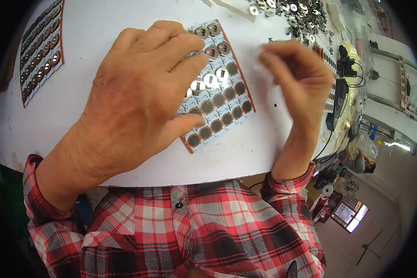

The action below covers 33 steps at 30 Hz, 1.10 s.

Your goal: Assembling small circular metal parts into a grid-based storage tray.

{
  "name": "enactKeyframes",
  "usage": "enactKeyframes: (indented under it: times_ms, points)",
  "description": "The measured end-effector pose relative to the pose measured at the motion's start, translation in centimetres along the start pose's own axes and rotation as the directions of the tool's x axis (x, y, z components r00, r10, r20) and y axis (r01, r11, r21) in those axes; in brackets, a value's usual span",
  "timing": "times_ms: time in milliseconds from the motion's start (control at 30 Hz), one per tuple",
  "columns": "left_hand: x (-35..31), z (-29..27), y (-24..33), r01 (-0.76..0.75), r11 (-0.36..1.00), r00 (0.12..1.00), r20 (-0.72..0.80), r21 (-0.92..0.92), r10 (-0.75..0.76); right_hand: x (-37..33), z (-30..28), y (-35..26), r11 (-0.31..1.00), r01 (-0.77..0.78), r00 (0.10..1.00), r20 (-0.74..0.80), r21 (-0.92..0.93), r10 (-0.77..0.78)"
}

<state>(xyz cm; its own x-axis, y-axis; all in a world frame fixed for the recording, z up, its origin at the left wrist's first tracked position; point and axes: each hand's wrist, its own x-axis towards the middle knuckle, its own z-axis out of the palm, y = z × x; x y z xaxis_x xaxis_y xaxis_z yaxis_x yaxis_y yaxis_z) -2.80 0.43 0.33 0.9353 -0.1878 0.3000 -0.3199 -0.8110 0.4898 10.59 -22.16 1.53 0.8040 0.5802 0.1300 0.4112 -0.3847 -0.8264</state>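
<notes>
Fingers of the left hand (136, 85) spread over the circuit board panel (228, 106); hold it flat so silver discs (210, 80) don't slide. Blurry right hand (303, 69): can't tell if it pinches anything.

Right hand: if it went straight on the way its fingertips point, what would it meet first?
Probably the flat, pale-blue rectangular panel, at its reddish-brown right edge. The bare right hand is blurred and its height is unclear, so it might pass above.
</notes>
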Motion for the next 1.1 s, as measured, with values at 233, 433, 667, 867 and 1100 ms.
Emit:
enactKeyframes:
  times_ms: [233, 433, 667, 867, 1100]
  points:
    - [0.2, 0.1, -0.1, -0.016, 0.999, 1.0, 0.006, 0.035, 0.016, 1.1, -3.9, 3.3, 0.984, -0.103, 0.988, -0.128, -0.145, 0.084]
    - [0.3, 0.0, -0.2, -0.014, 0.999, 1.0, 0.008, 0.051, 0.013, 1.4, -3.2, 3.0, 0.958, 0.028, 1.0, 0.011, -0.285, -0.026]
    - [0.0, 0.1, -0.4, -0.006, 0.999, 1.0, -0.005, 0.033, 0.006, 1.8, -2.0, 3.6, 0.956, 0.166, 0.986, 0.029, -0.241, -0.164]
    - [-0.2, 0.2, -0.4, 0.006, 1.0, 1.0, 0.001, 0.023, -0.006, 0.0, 0.0, -1.2, 0.899, -0.243, 0.966, 0.177, 0.365, 0.189]
    - [0.2, 0.6, -0.4, 0.043, 0.998, 0.999, 0.02, 0.035, -0.044, 0.0, 1.7, 1.0, 0.977, -0.062, 0.985, 0.171, 0.205, 0.027]
